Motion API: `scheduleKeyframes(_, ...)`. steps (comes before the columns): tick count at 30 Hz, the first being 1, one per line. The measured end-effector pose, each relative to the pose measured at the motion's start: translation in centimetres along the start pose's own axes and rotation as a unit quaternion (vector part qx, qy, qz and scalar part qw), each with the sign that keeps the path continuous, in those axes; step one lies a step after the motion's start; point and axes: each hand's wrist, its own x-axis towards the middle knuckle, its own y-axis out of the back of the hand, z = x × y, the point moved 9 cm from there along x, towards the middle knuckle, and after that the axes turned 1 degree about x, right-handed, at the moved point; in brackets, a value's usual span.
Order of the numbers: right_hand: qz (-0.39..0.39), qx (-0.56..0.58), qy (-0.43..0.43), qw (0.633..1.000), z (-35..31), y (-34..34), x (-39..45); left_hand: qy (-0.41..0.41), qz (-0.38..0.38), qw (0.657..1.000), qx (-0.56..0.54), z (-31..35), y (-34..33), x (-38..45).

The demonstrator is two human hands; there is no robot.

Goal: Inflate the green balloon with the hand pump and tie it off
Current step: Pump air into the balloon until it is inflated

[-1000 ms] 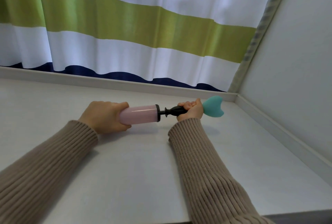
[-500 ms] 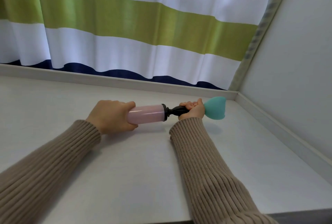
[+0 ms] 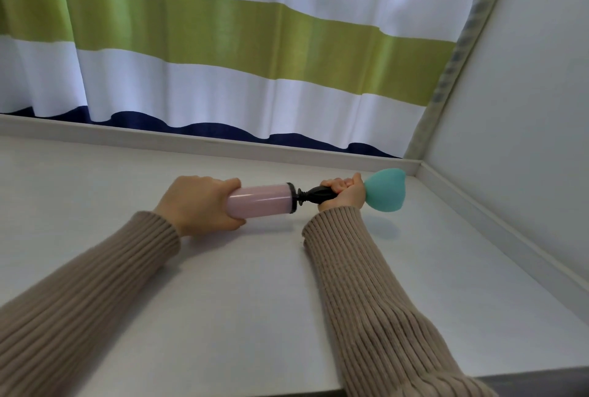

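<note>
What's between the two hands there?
In the head view, the pink pump barrel and its black nozzle span from the left hand to the right hand.

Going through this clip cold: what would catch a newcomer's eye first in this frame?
Probably the small teal-green balloon, partly inflated, at the far right of the white table near the corner. It sits on the end of a pink hand pump held level between two hands: the left hand grips the pink barrel, the right hand closes around the black nozzle at the balloon's neck. Behind, a curtain with green, white and navy stripes fills the background.
</note>
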Motion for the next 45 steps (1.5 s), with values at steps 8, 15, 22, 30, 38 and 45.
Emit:
scheduleKeyframes(8,0.014,-0.012,0.012,1.000,-1.2,0.3,0.3,0.034,-0.042,0.998,-0.022,-5.6,0.0,-2.1)
scheduleKeyframes(15,0.001,0.026,-0.002,1.000,-1.0,0.3,0.8,0.016,-0.045,0.999,-0.011,-2.8,0.2,-0.7)
scheduleKeyframes(22,-0.009,0.019,-0.016,1.000,-0.3,-0.3,-0.2,0.011,-0.028,0.999,-0.041,-1.6,-0.2,-0.5)
scheduleKeyframes(30,0.012,0.031,0.018,0.999,-2.6,0.7,0.4,0.034,-0.040,0.998,-0.018,-5.7,0.7,-2.1)
scheduleKeyframes(38,0.000,0.012,-0.008,1.000,-0.4,0.0,-0.2,0.011,-0.028,0.999,-0.045,0.9,-0.2,0.2)
scheduleKeyframes(45,0.008,0.039,0.013,0.999,-2.6,0.7,1.0,0.050,-0.060,0.996,-0.044,-6.6,0.3,-2.5)
